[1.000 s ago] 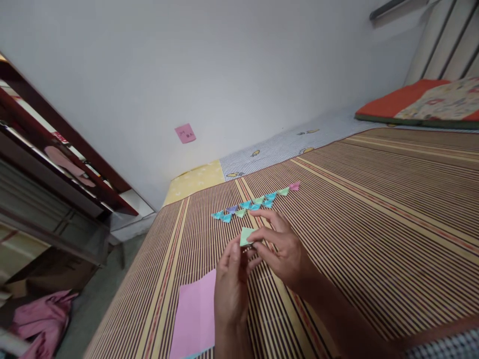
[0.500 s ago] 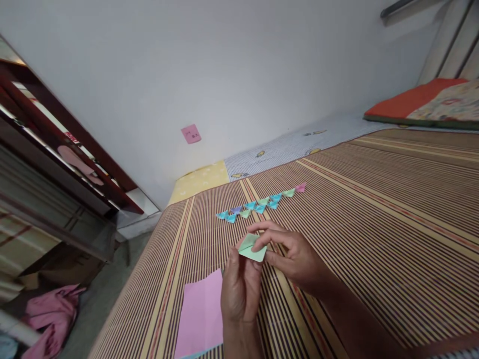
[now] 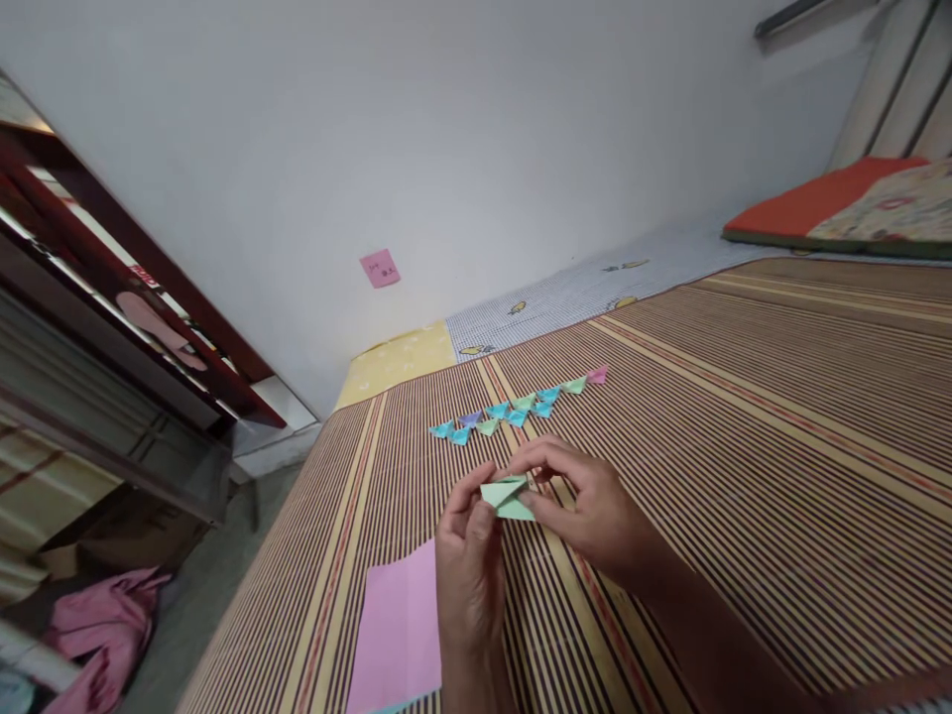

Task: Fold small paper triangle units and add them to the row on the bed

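Between my two hands is a small light-green folded paper [image 3: 509, 499], held just above the striped mat. My left hand [image 3: 470, 555] pinches its left corner with thumb and fingers. My right hand [image 3: 576, 501] grips the right side, the thumb at its lower edge and the fingers behind the top. Beyond the hands, several small folded paper triangles [image 3: 517, 416] in blue, green, purple and pink lie in two slanting rows. To the left of my left wrist lies a pink paper sheet [image 3: 398, 630], with a blue edge showing under it.
The striped mat [image 3: 706, 416] covers the bed up to the white wall. A pink note [image 3: 380, 268] is stuck on the wall. An orange patterned cushion [image 3: 810, 203] lies at the far right. Pink cloth [image 3: 104, 635] is on the floor past the bed's left edge.
The green paper has turned in my hands and now shows a diagonal flap. My left fingers have closed onto its left corner, and my right thumb has come to the front.
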`<state>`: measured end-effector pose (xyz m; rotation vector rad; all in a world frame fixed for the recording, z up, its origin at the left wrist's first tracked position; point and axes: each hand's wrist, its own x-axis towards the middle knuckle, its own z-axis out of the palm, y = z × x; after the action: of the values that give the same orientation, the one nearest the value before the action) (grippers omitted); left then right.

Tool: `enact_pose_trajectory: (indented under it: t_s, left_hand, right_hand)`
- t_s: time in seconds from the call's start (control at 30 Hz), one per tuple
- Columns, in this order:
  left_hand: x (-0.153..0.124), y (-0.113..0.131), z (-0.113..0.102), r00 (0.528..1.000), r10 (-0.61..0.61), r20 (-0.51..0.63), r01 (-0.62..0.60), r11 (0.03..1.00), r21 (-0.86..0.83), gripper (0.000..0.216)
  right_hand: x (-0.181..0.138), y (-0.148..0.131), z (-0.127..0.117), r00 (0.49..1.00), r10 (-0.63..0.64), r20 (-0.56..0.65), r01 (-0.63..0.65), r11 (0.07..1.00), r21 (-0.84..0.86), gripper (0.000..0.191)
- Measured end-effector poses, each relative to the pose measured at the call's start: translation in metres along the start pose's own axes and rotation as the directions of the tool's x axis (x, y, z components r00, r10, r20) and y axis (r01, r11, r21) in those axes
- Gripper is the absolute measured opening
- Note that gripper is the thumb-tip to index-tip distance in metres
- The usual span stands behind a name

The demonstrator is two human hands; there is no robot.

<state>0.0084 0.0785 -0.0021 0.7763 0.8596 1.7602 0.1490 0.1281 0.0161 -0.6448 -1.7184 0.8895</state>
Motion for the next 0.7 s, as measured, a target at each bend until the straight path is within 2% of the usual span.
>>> enact_pose_trajectory:
  t_s: [0.07,0.17,0.37,0.53,0.7]
  left_hand:
    - [0.0,0.0,0.003,1.0,0.009,-0.005,-0.009,1.0,-0.013,0.044]
    - [-0.001,-0.002,0.007,1.0,-0.003,0.007,0.004,0.992,-0.122,0.054]
    - [-0.004,-0.008,0.012,0.989,-0.136,0.05,0.145,0.918,-0.369,0.027]
    - [-0.005,-0.009,0.016,0.989,-0.133,0.067,0.149,0.89,-0.43,0.021]
    - [-0.008,-0.008,0.021,0.989,-0.111,0.097,0.142,0.901,-0.409,0.021]
  right_hand:
    - [0.001,-0.001,0.003,0.999,-0.048,-0.02,0.048,0.999,0.008,0.023]
    - [0.0,-0.001,0.008,0.993,-0.104,-0.062,0.106,0.993,0.041,0.023]
    - [-0.002,0.003,0.017,0.971,-0.203,-0.129,0.203,0.979,-0.011,0.028]
    - [-0.002,0.008,0.022,0.92,-0.345,-0.185,0.308,0.93,-0.202,0.026]
    - [-0.005,0.011,0.023,0.884,-0.445,-0.142,0.36,0.843,-0.4,0.033]
